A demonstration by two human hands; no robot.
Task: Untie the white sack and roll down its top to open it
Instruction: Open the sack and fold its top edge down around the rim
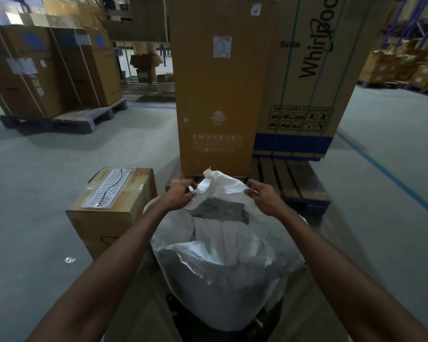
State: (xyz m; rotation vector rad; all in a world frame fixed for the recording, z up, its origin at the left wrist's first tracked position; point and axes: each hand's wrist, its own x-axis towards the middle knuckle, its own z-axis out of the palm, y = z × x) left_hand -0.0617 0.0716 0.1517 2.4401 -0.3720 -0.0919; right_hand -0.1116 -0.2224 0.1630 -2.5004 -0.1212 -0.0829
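Observation:
The white woven sack [223, 262] stands on the floor right in front of me, its mouth loose and open. Something grey [218, 209] shows inside, below the far rim. My left hand [181, 196] pinches the far rim of the sack on its left side. My right hand [263, 197] grips the same rim on its right side, fingers curled over the edge. Between the two hands the rim stands up in a crumpled peak. No tie or string is visible.
A brown carton [114, 213] with a clear plastic packet on top stands just left of the sack. Tall cardboard appliance boxes [220, 90] on a wooden pallet [289, 183] rise directly behind it. More boxed stacks sit far left and far right on the grey floor.

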